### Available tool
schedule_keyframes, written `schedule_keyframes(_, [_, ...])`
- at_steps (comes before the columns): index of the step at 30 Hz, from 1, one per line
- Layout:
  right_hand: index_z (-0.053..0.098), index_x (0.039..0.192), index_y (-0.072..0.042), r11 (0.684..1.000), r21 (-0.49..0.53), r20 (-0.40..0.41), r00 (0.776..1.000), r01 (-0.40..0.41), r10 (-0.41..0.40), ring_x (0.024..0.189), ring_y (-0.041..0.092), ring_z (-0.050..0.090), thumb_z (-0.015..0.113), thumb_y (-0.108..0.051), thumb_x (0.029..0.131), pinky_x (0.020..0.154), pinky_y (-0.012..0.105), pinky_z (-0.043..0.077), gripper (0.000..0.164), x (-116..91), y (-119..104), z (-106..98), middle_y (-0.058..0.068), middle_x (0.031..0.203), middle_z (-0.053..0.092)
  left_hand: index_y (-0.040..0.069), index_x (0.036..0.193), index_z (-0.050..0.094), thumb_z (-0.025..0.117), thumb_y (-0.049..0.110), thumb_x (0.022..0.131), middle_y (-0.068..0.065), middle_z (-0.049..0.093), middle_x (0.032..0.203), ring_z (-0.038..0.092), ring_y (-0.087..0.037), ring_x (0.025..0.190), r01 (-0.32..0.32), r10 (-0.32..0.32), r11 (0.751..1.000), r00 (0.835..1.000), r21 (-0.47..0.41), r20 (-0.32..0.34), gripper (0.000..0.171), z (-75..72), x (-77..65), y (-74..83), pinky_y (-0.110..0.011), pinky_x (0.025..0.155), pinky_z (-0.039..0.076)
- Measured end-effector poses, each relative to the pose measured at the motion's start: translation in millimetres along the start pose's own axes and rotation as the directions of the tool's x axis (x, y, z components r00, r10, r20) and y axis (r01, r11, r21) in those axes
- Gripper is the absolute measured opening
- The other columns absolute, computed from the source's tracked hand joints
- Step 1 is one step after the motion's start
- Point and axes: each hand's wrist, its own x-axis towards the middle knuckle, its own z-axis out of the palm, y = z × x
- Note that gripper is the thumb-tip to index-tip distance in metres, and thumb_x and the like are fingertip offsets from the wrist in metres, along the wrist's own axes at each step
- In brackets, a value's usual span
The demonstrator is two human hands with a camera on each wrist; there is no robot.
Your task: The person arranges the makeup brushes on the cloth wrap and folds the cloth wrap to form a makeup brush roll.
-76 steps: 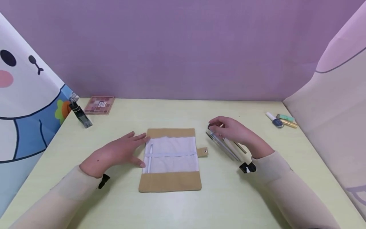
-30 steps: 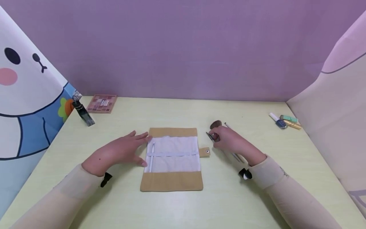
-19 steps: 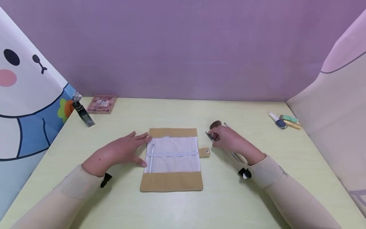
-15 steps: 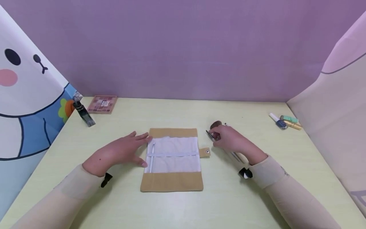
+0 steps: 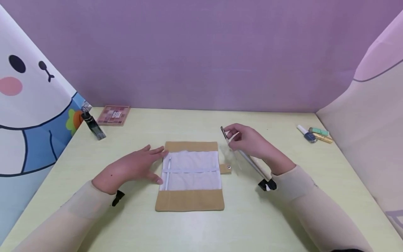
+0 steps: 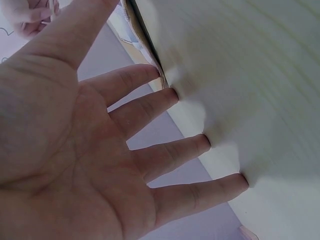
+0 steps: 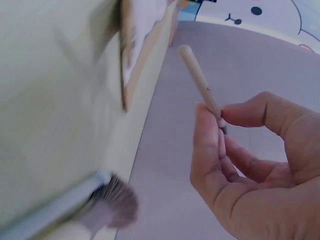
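Note:
A tan fabric brush roll point(image 5: 189, 200) lies unfolded mid-table, its pale lining crossed by an elastic band. One slim white stick-like tool point(image 5: 167, 180) is tucked under that band on the left. Spread along the roll's left edge is my left hand point(image 5: 133, 168), fingers straight; its palm and fingertips fill the left wrist view. To the right of the roll, my right hand point(image 5: 250, 141) pinches a slim makeup brush point(image 7: 197, 75) by thumb and fingertips, pale handle slanting back toward the wrist and dark tip pointing away. Below it in the right wrist view appears a fluffy brown brush point(image 7: 120, 200), blurred.
A snap tab point(image 5: 225, 168) sticks out from the roll's right side. At back left are a checked pink palette point(image 5: 114, 115) and a dark bottle point(image 5: 93, 126). At back right lie a navy bottle with white cap point(image 5: 308, 135), a green tube point(image 5: 318, 131) and a gold tube point(image 5: 323, 138).
My right hand has shifted from the fluffy brush to the slim one and raised it off the table, up and slightly left. My left hand stays on the roll's edge.

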Motion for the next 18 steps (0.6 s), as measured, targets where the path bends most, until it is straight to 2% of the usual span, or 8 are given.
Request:
schedule_keyframes(7, [0.054, 0.144, -0.002, 0.978, 0.2, -0.011, 0.999, 0.053, -0.052, 0.099, 0.022, 0.065, 0.066, 0.004, 0.093, 0.083, 0.029, 0.065, 0.053, 15, -25, 17, 0.015, 0.122, 0.061, 0.015, 0.167, 0.038, 0.089, 0.056, 0.08, -0.015, 0.031, 0.177, 0.024, -0.063, 0.158, 0.005, -0.005, 1.0, 1.0, -0.003, 0.001, 0.109, 0.9, 0.0, 0.3, -0.077, 0.119, 0.038])
schedule_keyframes(18, [0.048, 0.135, 0.001, 0.935, 0.331, 0.011, 0.99, 0.126, -0.137, 0.088, 0.019, 0.065, 0.066, 0.01, 0.092, 0.076, 0.031, 0.066, 0.048, 42, -58, 48, 0.013, 0.114, 0.056, 0.015, 0.167, 0.039, 0.088, 0.056, 0.081, -0.015, 0.03, 0.177, 0.023, -0.063, 0.158, -0.001, 0.001, 1.0, 1.0, -0.002, 0.002, 0.108, 0.9, 0.4, -0.1, -0.077, 0.12, 0.037])
